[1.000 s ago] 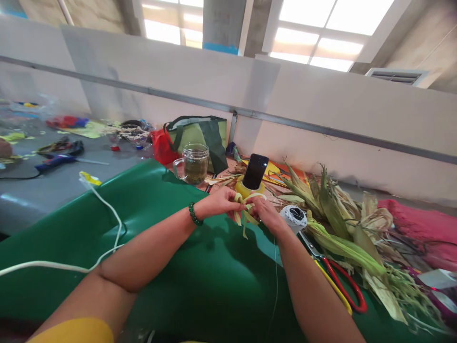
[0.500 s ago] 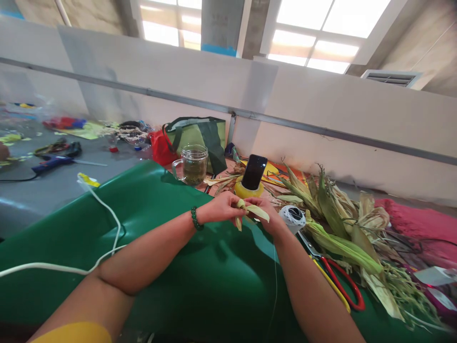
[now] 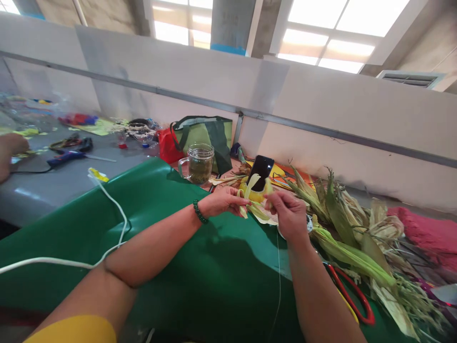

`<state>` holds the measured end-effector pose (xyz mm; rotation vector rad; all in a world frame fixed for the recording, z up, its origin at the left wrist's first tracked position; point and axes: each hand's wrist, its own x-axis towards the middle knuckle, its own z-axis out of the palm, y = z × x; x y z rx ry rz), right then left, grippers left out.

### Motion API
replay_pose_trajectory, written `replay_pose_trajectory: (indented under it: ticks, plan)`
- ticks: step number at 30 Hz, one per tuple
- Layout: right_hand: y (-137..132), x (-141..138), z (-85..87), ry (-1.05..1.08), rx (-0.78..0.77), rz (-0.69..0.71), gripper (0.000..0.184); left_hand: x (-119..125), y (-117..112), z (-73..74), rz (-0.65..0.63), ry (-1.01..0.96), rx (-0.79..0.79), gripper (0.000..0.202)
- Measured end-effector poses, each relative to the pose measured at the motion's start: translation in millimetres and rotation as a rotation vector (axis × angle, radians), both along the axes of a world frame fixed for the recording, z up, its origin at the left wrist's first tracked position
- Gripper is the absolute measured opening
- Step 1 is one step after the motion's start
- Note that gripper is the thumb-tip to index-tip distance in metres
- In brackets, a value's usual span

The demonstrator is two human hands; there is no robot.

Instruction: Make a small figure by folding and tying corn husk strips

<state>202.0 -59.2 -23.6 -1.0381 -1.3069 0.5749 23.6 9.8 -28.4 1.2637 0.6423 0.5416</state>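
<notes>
My left hand, with a green bead bracelet on the wrist, pinches a small bundle of yellow-green corn husk strips above the green sheet. My right hand is closed in a fist beside it, gripping the other end of the husk. A thin white thread hangs down from the right hand. One pale strip curls upward between the hands. The white thread spool is mostly hidden behind my right hand.
A glass mug and a dark phone on a yellow stand sit behind my hands. A heap of corn husks and red-handled scissors lie at right. A white cable crosses the sheet. Another person's hand shows at far left.
My right hand has lifted and pulled to the right, drawing the husk strips apart; a strip now curls upward. The view shifted slightly.
</notes>
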Motion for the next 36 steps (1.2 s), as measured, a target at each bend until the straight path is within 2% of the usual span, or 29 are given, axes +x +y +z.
replay_pose_trajectory:
  ticks: [3, 6, 12, 18, 27, 36]
  plan:
    - [-5.7, -4.3, -0.4, -0.346, 0.011, -0.030, 0.026, -0.2, 0.9, -2.0, 0.002, 0.017, 0.089, 0.032]
    - [-7.0, -6.0, -1.5, -0.534, 0.035, -0.017, 0.022, 0.7, 1.7, -4.6, 0.004, 0.040, 0.163, 0.021]
    - [-4.4, -2.0, -2.1, -0.651, 0.038, 0.089, 0.022, 4.2, -1.9, -4.6, 0.074, 0.138, 0.348, 0.005]
    - [-2.8, -4.3, -6.5, -0.675, 0.004, -0.060, 0.022, 6.7, -10.3, -2.3, 0.173, 0.175, 0.558, 0.013]
    - [-4.7, -6.0, -8.6, -0.709, -0.010, -0.096, 0.020, 5.4, -8.3, -2.4, 0.125, 0.125, 0.419, 0.005]
    - [-4.6, -6.1, -8.6, -0.709, -0.011, -0.129, 0.022, 4.6, -10.4, 0.6, 0.123, 0.107, 0.403, 0.006]
